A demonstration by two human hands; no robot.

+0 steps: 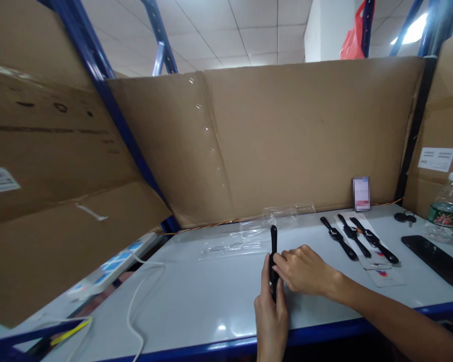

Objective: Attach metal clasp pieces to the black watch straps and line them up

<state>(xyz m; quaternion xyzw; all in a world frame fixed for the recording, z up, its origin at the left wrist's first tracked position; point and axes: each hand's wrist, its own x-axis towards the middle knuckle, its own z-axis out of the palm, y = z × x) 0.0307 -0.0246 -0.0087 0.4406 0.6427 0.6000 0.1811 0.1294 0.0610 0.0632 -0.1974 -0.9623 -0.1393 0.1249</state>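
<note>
Upright above the front part of the table, a black smartwatch with its strap (274, 242) is seen nearly edge-on. My left hand (271, 314) grips it from below, thumb and fingers on both sides. From the right, my right hand (305, 270) pinches its middle with curled fingertips, which cover part of the watch. Similar black watches lie stretched out to the right: one watch (335, 234) on the table, a second watch (353, 234) and a third watch (370, 237) over printed cards (388, 277). Behind my hands sits clear plastic packaging (232, 247).
At the right are a black phone (436, 257), keys (404, 217) and a plastic bottle (443, 215). A small screen (361, 193) leans on the cardboard back wall (287, 136). A white cable (130, 306) crosses the table's left side near a power strip (115, 261).
</note>
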